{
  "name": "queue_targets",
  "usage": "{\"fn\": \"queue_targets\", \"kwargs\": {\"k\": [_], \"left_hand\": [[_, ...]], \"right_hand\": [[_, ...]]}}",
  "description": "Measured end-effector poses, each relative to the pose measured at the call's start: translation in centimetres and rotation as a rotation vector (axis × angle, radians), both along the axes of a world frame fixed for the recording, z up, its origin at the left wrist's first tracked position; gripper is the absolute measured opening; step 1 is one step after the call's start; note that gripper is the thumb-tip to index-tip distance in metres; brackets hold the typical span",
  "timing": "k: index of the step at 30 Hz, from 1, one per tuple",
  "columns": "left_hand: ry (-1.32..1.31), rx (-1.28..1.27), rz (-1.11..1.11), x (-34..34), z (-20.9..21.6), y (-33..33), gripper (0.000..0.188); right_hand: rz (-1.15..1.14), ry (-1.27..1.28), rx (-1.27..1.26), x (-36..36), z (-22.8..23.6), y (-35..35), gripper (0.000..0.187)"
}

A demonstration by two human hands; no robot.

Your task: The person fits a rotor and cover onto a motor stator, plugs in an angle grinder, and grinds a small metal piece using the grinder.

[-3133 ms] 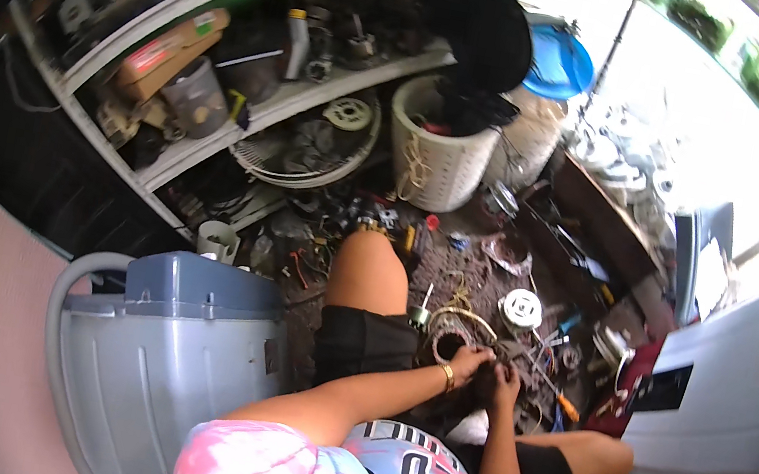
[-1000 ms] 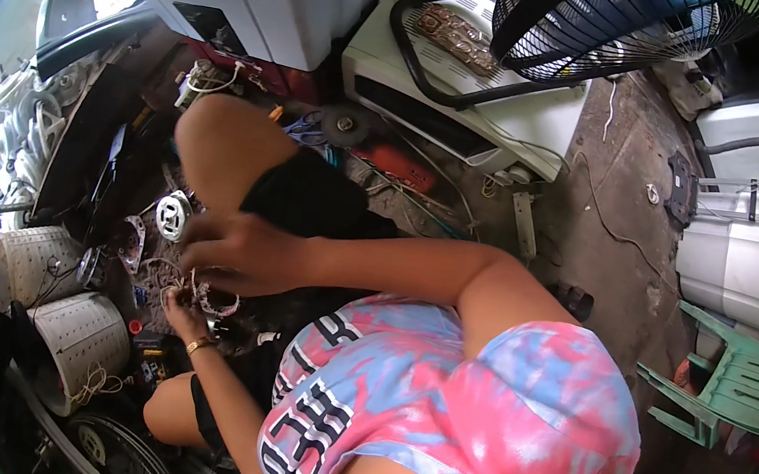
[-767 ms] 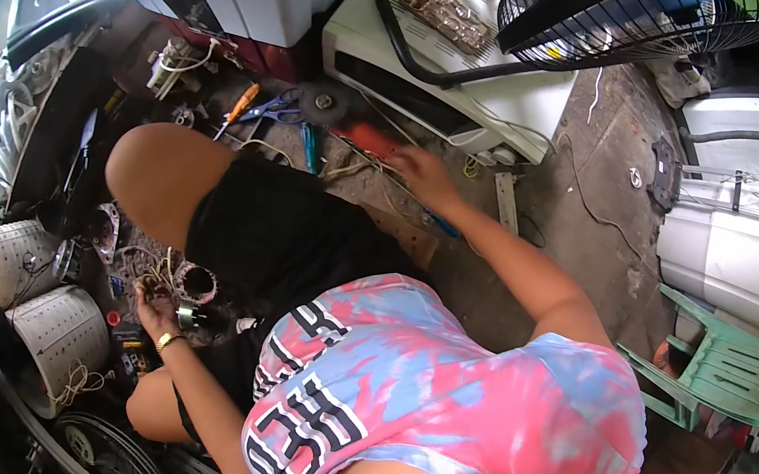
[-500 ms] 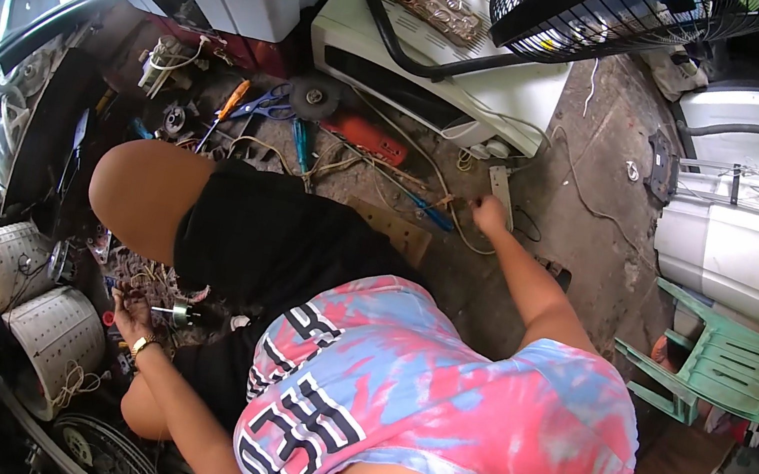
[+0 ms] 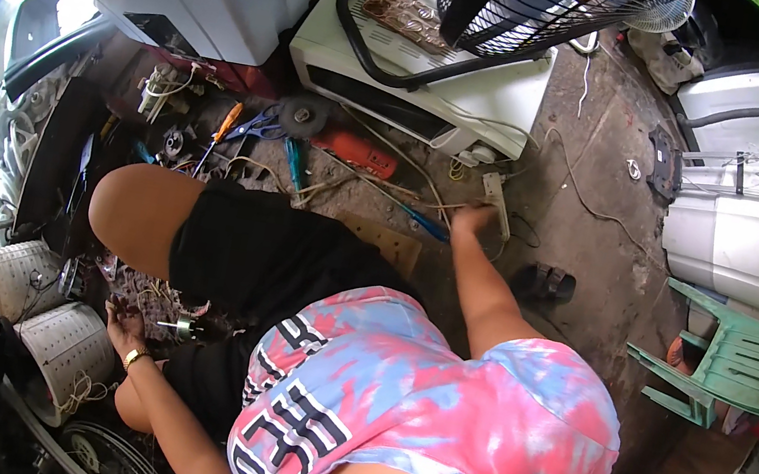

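Reached farther right since the earlier frame, toward the white appliance (image 5: 427,83). Left hand (image 5: 123,326), fingers loosely apart, beside a small metal part (image 5: 181,328), far below-left of that appliance. Right hand (image 5: 472,221), grip unclear, just below it, touching a blue-handled tool (image 5: 423,221) on the floor.
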State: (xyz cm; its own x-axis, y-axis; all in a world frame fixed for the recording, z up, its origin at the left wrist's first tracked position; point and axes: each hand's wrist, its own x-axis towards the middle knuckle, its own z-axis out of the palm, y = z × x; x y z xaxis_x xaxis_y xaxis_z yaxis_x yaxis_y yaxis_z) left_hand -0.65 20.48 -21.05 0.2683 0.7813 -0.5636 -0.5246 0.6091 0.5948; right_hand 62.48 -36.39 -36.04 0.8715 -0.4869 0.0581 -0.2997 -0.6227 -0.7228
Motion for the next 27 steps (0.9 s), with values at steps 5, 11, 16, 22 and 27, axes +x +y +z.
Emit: {"fn": "queue_targets", "kwargs": {"k": [5, 11, 16, 22, 27], "left_hand": [[0.053, 0.004, 0.043, -1.2, 2.7, 0.3, 0.021], [0.043, -0.045, 0.061, 2.4, 0.4, -0.5, 0.021], [0.141, -0.041, 0.056, 4.1, 3.4, 0.1, 0.023], [0.144, -0.114, 0.174, 4.0, 0.7, -3.1, 0.024], [0.237, -0.081, 0.138, 4.3, 2.4, -2.0, 0.02]], "right_hand": [[-0.653, 0.417, 0.46, 6.1, 4.0, -7.5, 0.041], [-0.628, 0.494, 0.326, 8.0, -0.5, -15.4, 0.05], [-0.262, 0.933, 0.1, 7.7, 0.5, -13.3, 0.054], [-0.063, 0.954, 0.31, 13.9, -4.3, -18.3, 0.033], [-0.067, 1.059, 0.365, 12.7, -6.6, -17.1, 0.029]]}}
